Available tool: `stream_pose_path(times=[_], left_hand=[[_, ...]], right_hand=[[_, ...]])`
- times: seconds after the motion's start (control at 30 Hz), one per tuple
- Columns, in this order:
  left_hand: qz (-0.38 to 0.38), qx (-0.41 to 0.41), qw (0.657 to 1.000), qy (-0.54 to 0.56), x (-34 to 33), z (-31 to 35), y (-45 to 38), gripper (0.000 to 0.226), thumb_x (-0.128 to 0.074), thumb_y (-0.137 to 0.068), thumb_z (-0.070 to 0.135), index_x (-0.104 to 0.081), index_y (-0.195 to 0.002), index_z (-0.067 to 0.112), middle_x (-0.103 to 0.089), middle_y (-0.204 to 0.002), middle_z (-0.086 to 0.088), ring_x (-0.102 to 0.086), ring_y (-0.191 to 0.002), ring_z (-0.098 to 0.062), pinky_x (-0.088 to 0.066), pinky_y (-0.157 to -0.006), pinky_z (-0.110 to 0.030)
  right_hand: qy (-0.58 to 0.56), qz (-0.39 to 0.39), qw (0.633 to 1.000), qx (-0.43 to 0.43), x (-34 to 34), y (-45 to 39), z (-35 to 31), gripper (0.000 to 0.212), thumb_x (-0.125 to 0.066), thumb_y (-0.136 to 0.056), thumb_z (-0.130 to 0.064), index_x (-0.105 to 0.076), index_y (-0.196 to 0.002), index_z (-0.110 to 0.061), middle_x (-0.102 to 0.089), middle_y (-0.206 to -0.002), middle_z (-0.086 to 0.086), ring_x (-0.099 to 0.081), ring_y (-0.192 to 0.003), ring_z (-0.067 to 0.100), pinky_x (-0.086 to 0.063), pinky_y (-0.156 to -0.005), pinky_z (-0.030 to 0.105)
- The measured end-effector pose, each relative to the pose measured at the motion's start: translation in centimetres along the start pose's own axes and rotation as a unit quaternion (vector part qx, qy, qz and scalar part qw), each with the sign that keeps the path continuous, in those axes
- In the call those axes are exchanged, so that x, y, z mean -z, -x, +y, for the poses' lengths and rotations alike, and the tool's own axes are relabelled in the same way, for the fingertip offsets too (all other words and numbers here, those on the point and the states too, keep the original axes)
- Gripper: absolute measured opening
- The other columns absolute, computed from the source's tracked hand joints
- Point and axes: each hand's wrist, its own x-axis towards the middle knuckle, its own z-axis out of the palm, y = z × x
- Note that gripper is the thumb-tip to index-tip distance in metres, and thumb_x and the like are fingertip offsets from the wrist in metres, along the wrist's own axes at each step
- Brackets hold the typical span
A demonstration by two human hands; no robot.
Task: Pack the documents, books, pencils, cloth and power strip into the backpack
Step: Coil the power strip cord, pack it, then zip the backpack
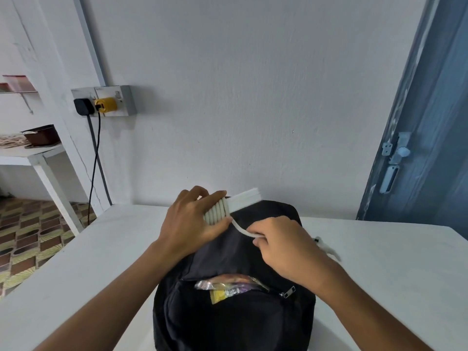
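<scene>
- Left-hand grip (pixel 187 219): fingers and thumb are clamped round the white plastic power strip (pixel 243 200), at the end where its white cord (pixel 218 213) is coiled in tight turns, and they hold it just above the far end of the black fabric backpack (pixel 233 317).
- Right-hand grip (pixel 281 245): fingertips are pinched together on the free tail of the cord, which curves from the coil down to that hand.
- The step in hand looks like winding the cord round the strip before packing it.
- To do it well: keep the tail taut, lay each turn flat beside the last one, and let the left thumb pin the coil so it cannot spring loose.
- The plug end is not visible, so how much cord remains cannot be told.
- The backpack lies on the white worktop (pixel 96 264) with one zip pocket open; a clear plastic packet with a yellow label (pixel 225 290) shows in the opening.
- Something small and white (pixel 326 248) lies on the worktop just beyond the right wrist; what it is cannot be told.
- Room: a plain white wall, a wall socket (pixel 106 101) with a black plug and a yellow adapter, a blue door (pixel 425 138) on the right, a white side table (pixel 33 153) and patterned floor tiles on the left.
</scene>
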Motion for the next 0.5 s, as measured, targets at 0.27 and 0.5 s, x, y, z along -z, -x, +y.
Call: stream_pose_path(times=[0.27, 0.5], left_hand=[[-0.232, -0.149, 0.952, 0.137, 1.0, 0.7, 0.1, 0.052, -0.069, -0.075, 0.058, -0.060, -0.124, 0.041, -0.058, -0.101, 0.013, -0.055, -0.092, -0.006, -0.047, -0.076, -0.024], [-0.214, -0.018, 0.840, 0.499, 1.8, 1.9, 0.7, 0.053, -0.075, -0.074, 0.042, -0.067, -0.119, 0.015, -0.069, -0.112, -0.005, -0.065, -0.102, -0.025, -0.050, -0.085, -0.028]], right_hand=[[-0.074, 0.058, 0.985, 0.141, 3.3, -2.0, 1.3, 0.012, -0.076, -0.077, -0.031, -0.076, -0.085, -0.023, -0.066, -0.082, -0.011, -0.060, -0.074, 0.008, -0.049, -0.069, 0.030], [-0.388, -0.041, 0.920, 0.039, 4.6, -3.5, 3.7, 0.011, -0.068, -0.084, -0.008, -0.077, -0.087, -0.013, -0.075, -0.086, -0.002, -0.070, -0.083, 0.011, -0.051, -0.072, 0.019]])
